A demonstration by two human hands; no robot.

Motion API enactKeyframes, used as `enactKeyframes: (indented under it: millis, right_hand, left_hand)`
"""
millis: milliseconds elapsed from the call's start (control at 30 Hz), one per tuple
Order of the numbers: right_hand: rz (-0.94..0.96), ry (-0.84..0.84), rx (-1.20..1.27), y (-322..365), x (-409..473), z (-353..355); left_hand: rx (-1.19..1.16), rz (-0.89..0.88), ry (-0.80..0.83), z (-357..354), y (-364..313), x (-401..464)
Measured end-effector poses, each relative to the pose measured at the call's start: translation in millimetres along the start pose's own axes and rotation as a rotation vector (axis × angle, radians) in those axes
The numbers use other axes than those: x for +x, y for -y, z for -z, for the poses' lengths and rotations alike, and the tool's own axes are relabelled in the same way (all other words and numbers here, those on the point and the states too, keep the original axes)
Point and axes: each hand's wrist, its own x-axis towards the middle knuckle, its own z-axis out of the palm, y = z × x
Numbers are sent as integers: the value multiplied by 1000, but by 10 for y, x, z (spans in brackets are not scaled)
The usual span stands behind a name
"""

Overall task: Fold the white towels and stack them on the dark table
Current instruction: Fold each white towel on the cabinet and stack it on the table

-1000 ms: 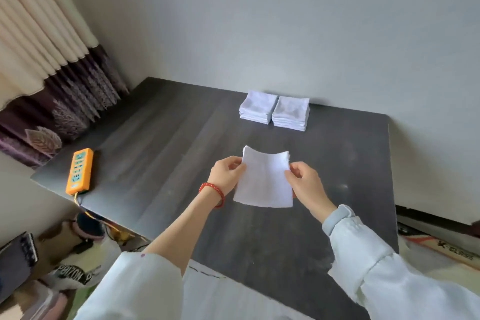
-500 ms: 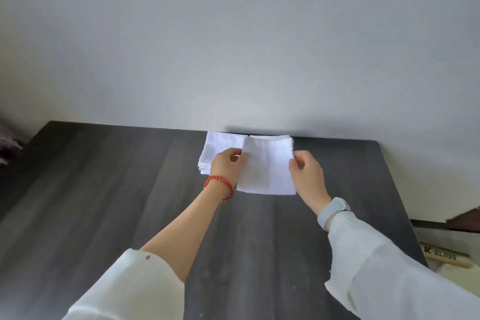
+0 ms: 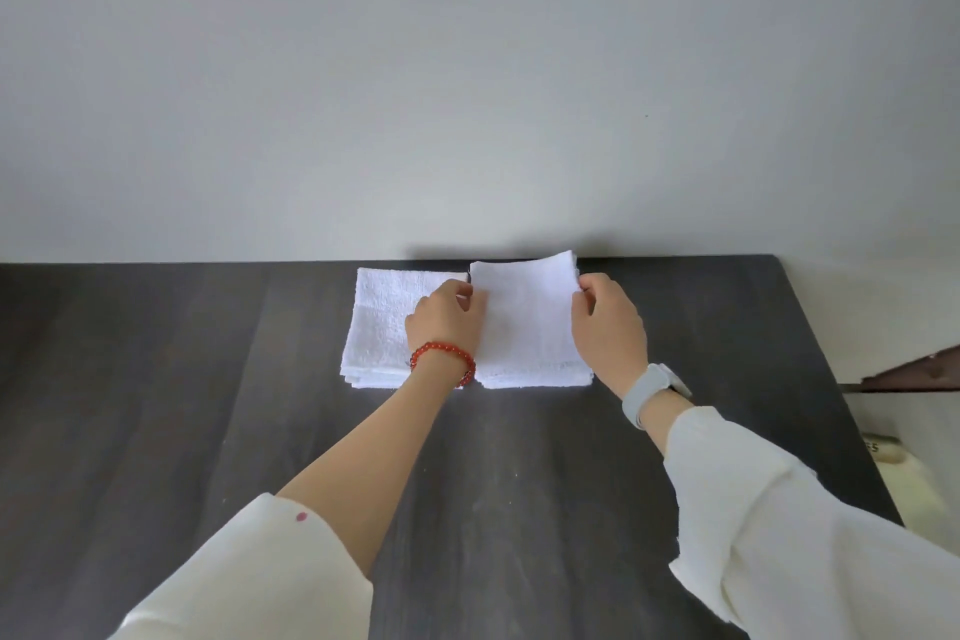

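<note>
A folded white towel [image 3: 527, 312] lies over the right stack of folded towels [image 3: 535, 378] at the back of the dark table [image 3: 208, 379]. My left hand [image 3: 447, 320] pinches its left edge and my right hand [image 3: 608, 327] pinches its right edge. Its far edge is still slightly lifted. A second stack of white towels [image 3: 382, 322] sits just to the left, touching the right stack; my left wrist with a red bead bracelet covers its right side.
A pale wall rises right behind the stacks. The table's right edge runs down past my right sleeve, with a dark ledge [image 3: 914, 374] and a light object [image 3: 883, 447] on the floor beyond it.
Both hands carried the folded towel forward from mid-table to the back and lowered it onto the right stack. The view tilted up, so the curtain and orange power strip left the frame.
</note>
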Motion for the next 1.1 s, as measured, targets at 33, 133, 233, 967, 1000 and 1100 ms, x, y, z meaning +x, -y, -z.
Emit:
enactKeyframes:
  millis: [33, 133, 233, 967, 1000, 1100]
  right_hand:
    - [4, 9, -27, -14, 3, -28]
    - [23, 27, -93, -49, -7, -82]
    - [1, -5, -102, -43, -15, -95]
    - [628, -19, -888, -232, -618, -333]
    - [639, -19, -892, -215, -557, -338]
    - [684, -16, -879, -195, -416, -383]
  left_hand:
    - [54, -26, -19, -29, 24, 2]
    - [206, -95, -92, -92, 69, 1]
    - [318, -180, -161, -135, 115, 25]
    - [999, -785, -187, 380, 1162, -231]
    - [988, -796, -178, 365, 1150, -195]
    - [947, -818, -161, 311, 1141, -104]
